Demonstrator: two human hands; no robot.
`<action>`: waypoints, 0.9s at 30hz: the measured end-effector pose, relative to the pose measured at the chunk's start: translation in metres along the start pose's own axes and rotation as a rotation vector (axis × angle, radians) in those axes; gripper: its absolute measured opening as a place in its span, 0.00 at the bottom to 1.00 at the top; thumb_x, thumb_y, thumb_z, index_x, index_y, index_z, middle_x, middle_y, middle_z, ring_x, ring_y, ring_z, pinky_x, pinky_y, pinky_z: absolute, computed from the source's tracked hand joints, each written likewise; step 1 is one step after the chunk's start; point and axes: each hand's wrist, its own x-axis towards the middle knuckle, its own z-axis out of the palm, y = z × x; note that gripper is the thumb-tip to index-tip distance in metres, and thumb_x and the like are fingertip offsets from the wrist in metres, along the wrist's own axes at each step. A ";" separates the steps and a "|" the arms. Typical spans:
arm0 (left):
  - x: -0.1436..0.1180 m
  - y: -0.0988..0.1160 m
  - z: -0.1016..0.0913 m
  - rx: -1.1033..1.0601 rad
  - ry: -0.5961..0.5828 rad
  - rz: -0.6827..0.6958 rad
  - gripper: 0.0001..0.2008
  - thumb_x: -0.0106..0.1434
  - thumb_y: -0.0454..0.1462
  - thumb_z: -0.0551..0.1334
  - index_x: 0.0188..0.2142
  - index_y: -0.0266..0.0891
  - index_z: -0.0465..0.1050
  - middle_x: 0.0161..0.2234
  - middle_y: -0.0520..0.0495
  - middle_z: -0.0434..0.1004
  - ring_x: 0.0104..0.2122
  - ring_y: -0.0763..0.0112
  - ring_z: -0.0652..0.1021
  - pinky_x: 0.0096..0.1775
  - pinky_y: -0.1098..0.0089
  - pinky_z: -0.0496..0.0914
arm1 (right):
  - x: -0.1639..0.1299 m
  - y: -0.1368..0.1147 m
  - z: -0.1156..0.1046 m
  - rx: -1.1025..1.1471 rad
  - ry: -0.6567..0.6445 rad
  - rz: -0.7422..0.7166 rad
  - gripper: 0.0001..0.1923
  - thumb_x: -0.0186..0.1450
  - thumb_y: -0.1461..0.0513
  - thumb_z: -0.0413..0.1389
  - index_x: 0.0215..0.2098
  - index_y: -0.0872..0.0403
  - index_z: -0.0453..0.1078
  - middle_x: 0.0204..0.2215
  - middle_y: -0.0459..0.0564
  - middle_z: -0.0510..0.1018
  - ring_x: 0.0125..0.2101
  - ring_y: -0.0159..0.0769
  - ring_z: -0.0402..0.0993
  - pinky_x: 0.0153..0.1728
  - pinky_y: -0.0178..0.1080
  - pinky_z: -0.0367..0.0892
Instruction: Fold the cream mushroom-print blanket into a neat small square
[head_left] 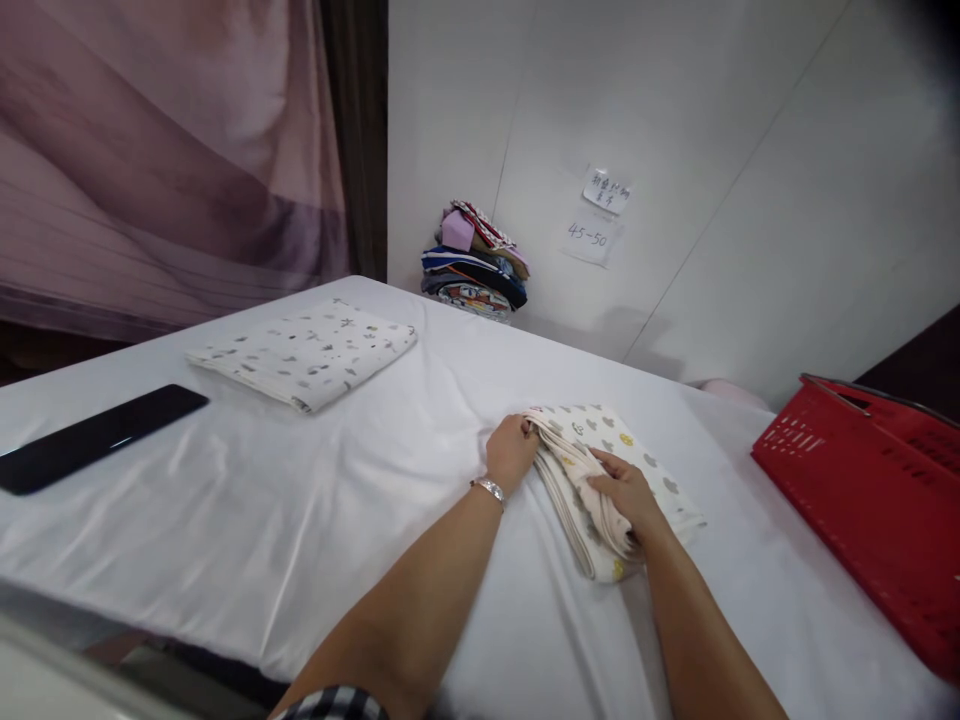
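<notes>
A white cloth printed with grey and yellow shapes (600,430) lies in folded layers on the white-covered table, right of the middle. My left hand (513,452), with a bracelet at the wrist, is closed on the cloth's far left corner. Over its upper layers, my right hand (624,490) grips the folded part, thumb on top and fingers partly hidden by the fabric. The near edge of the cloth shows several stacked layers. Farther left, a second white cloth with grey prints (315,350) lies folded flat, apart from both hands.
A black flat object (101,432) lies on the table (390,520) at the left. At the right edge stands a red plastic basket (862,510). Beyond the table, a pile of folded fabrics (476,262) is against the wall, near paper signs (592,235). A pink curtain (165,150) hangs at the left.
</notes>
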 end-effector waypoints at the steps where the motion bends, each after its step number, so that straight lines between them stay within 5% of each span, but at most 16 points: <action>1: -0.001 0.000 0.000 0.000 -0.003 -0.005 0.03 0.57 0.37 0.58 0.29 0.41 0.67 0.32 0.50 0.73 0.32 0.71 0.72 0.32 0.72 0.61 | 0.000 0.001 0.000 -0.018 0.004 -0.013 0.29 0.44 0.59 0.62 0.46 0.55 0.72 0.40 0.51 0.79 0.39 0.45 0.75 0.39 0.43 0.69; 6: -0.001 -0.002 -0.001 -0.032 0.004 -0.090 0.02 0.57 0.36 0.58 0.29 0.41 0.68 0.32 0.50 0.73 0.32 0.71 0.72 0.32 0.72 0.61 | 0.002 0.001 0.000 -0.040 0.000 0.009 0.30 0.44 0.58 0.61 0.46 0.55 0.72 0.40 0.51 0.79 0.38 0.46 0.75 0.35 0.43 0.70; 17: 0.001 -0.001 0.000 -0.018 -0.008 -0.033 0.09 0.60 0.37 0.56 0.37 0.44 0.74 0.36 0.49 0.73 0.33 0.71 0.72 0.33 0.72 0.62 | -0.001 -0.006 0.002 -0.106 0.001 -0.022 0.25 0.45 0.61 0.59 0.44 0.54 0.74 0.39 0.48 0.79 0.40 0.45 0.74 0.43 0.44 0.67; 27: 0.007 -0.002 0.006 -0.129 -0.008 -0.022 0.05 0.57 0.38 0.59 0.32 0.41 0.72 0.34 0.50 0.71 0.32 0.72 0.72 0.33 0.72 0.63 | -0.002 -0.005 0.002 -0.130 -0.022 -0.039 0.25 0.47 0.62 0.58 0.44 0.55 0.73 0.40 0.48 0.79 0.42 0.45 0.73 0.46 0.44 0.65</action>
